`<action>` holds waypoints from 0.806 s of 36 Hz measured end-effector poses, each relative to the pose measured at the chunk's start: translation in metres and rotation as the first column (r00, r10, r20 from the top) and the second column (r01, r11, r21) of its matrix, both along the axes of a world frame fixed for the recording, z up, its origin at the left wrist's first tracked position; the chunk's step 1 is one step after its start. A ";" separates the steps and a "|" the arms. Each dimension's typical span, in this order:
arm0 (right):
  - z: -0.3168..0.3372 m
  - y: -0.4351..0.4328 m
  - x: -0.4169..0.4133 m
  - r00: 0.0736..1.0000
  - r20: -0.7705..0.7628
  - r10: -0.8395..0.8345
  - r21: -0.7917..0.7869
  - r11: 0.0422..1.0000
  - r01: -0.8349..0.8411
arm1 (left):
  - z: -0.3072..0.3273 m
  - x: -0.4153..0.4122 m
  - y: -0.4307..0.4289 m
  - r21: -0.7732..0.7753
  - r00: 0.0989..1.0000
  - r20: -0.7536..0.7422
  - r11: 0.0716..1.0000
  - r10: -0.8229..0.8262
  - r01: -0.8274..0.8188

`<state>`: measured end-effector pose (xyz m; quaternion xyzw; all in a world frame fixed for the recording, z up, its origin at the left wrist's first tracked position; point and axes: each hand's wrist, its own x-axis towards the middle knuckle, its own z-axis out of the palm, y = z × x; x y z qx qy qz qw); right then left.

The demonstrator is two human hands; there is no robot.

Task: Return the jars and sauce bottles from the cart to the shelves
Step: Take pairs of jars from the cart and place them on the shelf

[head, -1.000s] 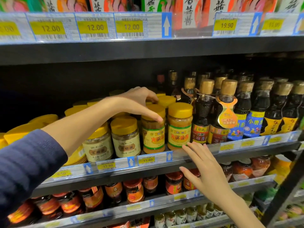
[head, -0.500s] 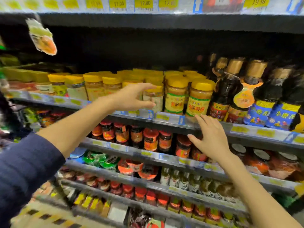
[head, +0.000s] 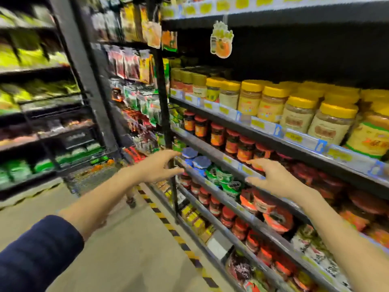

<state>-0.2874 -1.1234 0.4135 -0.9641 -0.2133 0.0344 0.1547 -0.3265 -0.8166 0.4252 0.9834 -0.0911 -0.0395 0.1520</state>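
Both my hands are in the air in front of the shelves and hold nothing. My left hand [head: 156, 166] is open, fingers spread, level with the blue-lidded jars [head: 196, 162]. My right hand [head: 270, 177] is open too, in front of the red-lidded jars [head: 237, 144] on the shelf rail [head: 212, 151]. Yellow-lidded jars [head: 271, 102] fill the shelf above, at the upper right. A wire shopping cart [head: 90, 175] stands down the aisle beyond my left hand; what it holds is blurred.
Shelving with green and yellow packets [head: 37, 91] lines the left of the aisle. A black upright post [head: 166, 123] splits the right-hand shelves. Yellow-black tape [head: 168, 224] runs along the floor at the shelf base. A paper tag [head: 221, 41] hangs from the top shelf.
My view has swung left, from the yellow-lidded jars and dark sauce bottles toward the aisle and cart. My left hand left the jar tops; both hands dropped lower, still with nothing in them.
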 end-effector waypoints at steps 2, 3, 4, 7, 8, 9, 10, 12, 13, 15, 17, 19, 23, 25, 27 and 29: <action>-0.002 0.040 0.007 0.996 -0.046 0.082 -0.026 0.996 -0.083 | -0.007 -0.016 0.030 0.010 0.996 -0.022 0.996 0.084 -0.084; -0.004 0.060 0.010 0.990 -0.054 0.128 -0.036 0.991 -0.130 | -0.009 -0.024 0.046 0.013 0.991 -0.042 0.992 0.129 -0.128; -0.005 0.081 0.013 0.984 -0.057 0.170 -0.048 0.984 -0.173 | -0.013 -0.031 0.062 0.012 0.984 -0.059 0.986 0.167 -0.167; -0.007 0.142 0.021 0.962 -0.070 0.264 -0.068 0.961 -0.269 | -0.020 -0.049 0.112 0.006 0.957 -0.087 0.961 0.277 -0.277; -0.008 0.162 0.023 0.951 -0.082 0.299 -0.060 0.951 -0.304 | -0.022 -0.054 0.129 0.023 0.946 -0.092 0.950 0.312 -0.311; -0.007 0.183 0.025 0.938 -0.092 0.334 -0.054 0.939 -0.340 | -0.022 -0.058 0.144 0.048 0.933 -0.101 0.938 0.346 -0.343; -0.007 0.203 0.027 0.924 -0.096 0.370 -0.053 0.925 -0.376 | -0.022 -0.063 0.160 0.068 0.918 -0.111 0.925 0.380 -0.375; -0.006 0.244 0.031 0.899 -0.106 0.426 -0.046 0.901 -0.432 | -0.022 -0.069 0.192 0.077 0.896 -0.127 0.905 0.425 -0.418; -0.005 0.264 0.034 0.891 -0.109 0.441 -0.036 0.894 -0.447 | -0.021 -0.071 0.208 0.081 0.891 -0.120 0.899 0.438 -0.431; -0.007 0.306 0.040 0.874 -0.087 0.477 -0.010 0.877 -0.480 | -0.019 -0.076 0.242 0.096 0.867 -0.121 0.875 0.483 -0.474; -0.009 0.347 0.048 0.856 -0.056 0.513 -0.001 0.858 -0.514 | -0.019 -0.079 0.275 0.088 0.848 -0.115 0.855 0.518 -0.511; -0.010 0.386 0.055 0.845 -0.044 0.533 -0.016 0.845 -0.534 | -0.020 -0.081 0.307 0.103 0.820 -0.120 0.829 0.559 -0.550; -0.011 0.453 0.068 0.817 -0.040 0.575 -0.023 0.817 -0.576 | -0.027 -0.084 0.368 0.103 0.782 -0.096 0.788 0.616 -0.607; -0.012 0.482 0.075 0.802 -0.039 0.596 -0.021 0.802 -0.597 | -0.029 -0.084 0.390 0.086 0.781 -0.095 0.787 0.617 -0.611; -0.014 0.509 0.082 0.789 -0.045 0.612 -0.018 0.790 -0.613 | -0.032 -0.082 0.410 0.087 0.783 -0.090 0.788 0.616 -0.610; -0.015 0.534 0.089 0.781 -0.046 0.623 -0.024 0.781 -0.624 | -0.037 -0.077 0.431 0.110 0.769 -0.096 0.775 0.631 -0.622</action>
